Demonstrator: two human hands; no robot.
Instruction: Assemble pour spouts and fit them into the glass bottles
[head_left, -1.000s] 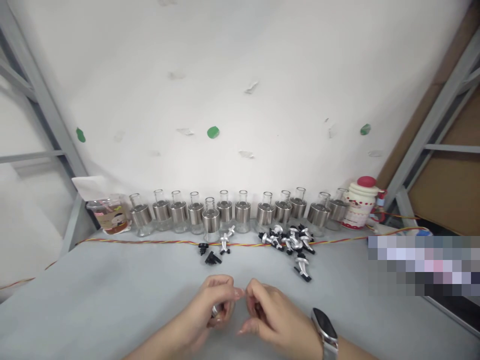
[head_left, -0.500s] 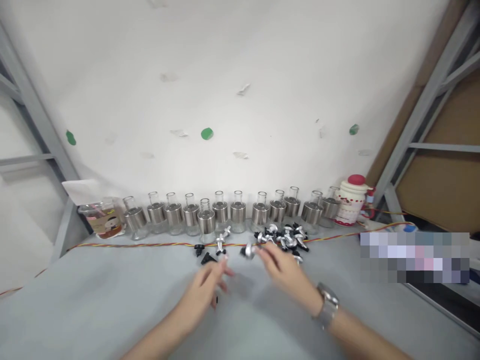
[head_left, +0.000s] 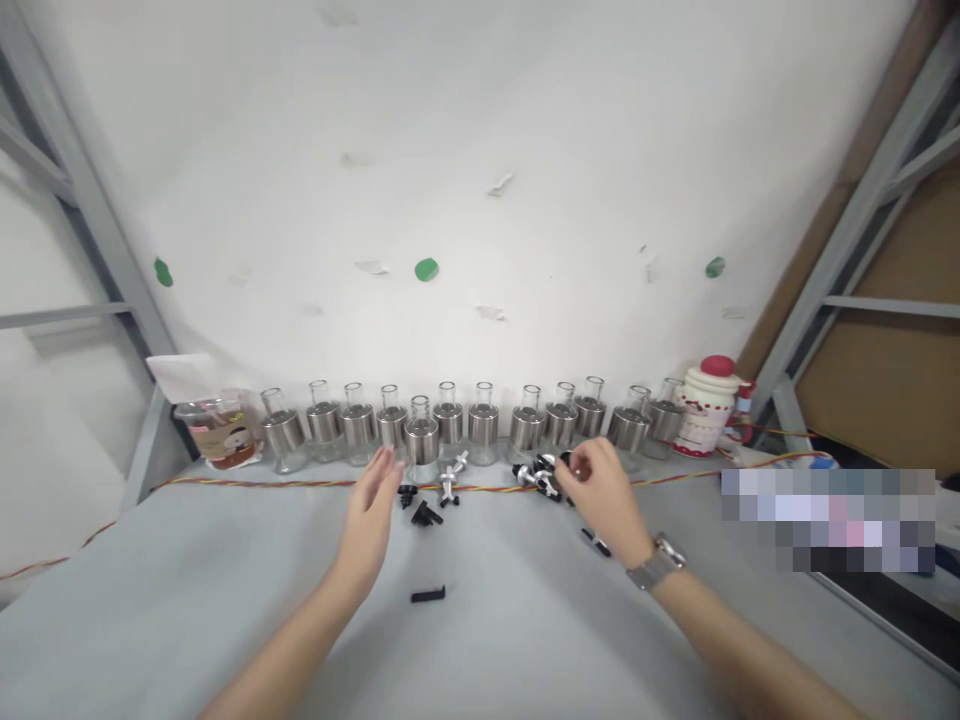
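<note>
My left hand [head_left: 367, 522] is held over the table, fingers stretched out, with nothing in it. Beside its fingers lie a small black stopper [head_left: 406, 496], another black piece [head_left: 427, 514] and a silver pour spout [head_left: 450, 482]. A short black strip [head_left: 428, 595] rests nearer to me. At the pile of silver-and-black pour spouts [head_left: 531, 476], my right hand [head_left: 604, 495] has its thumb and fingers curled together. What they pinch is mostly hidden behind them. Just below that hand is a dark piece with a silver part [head_left: 596, 542].
Several glass bottles with steel collars [head_left: 422, 440] stand along the wall. A plastic cup [head_left: 223, 436] is at the left end, a white jar with a red lid [head_left: 705, 410] at the right. A twisted red-yellow wire [head_left: 315, 485] crosses the grey table [head_left: 225, 560]. A blurred-out patch [head_left: 825, 515] lies right.
My right hand has moved right to the pile; the spout seen in its fingers is no longer visible there. My left hand has moved left and straightened its fingers, exposing the black strip.
</note>
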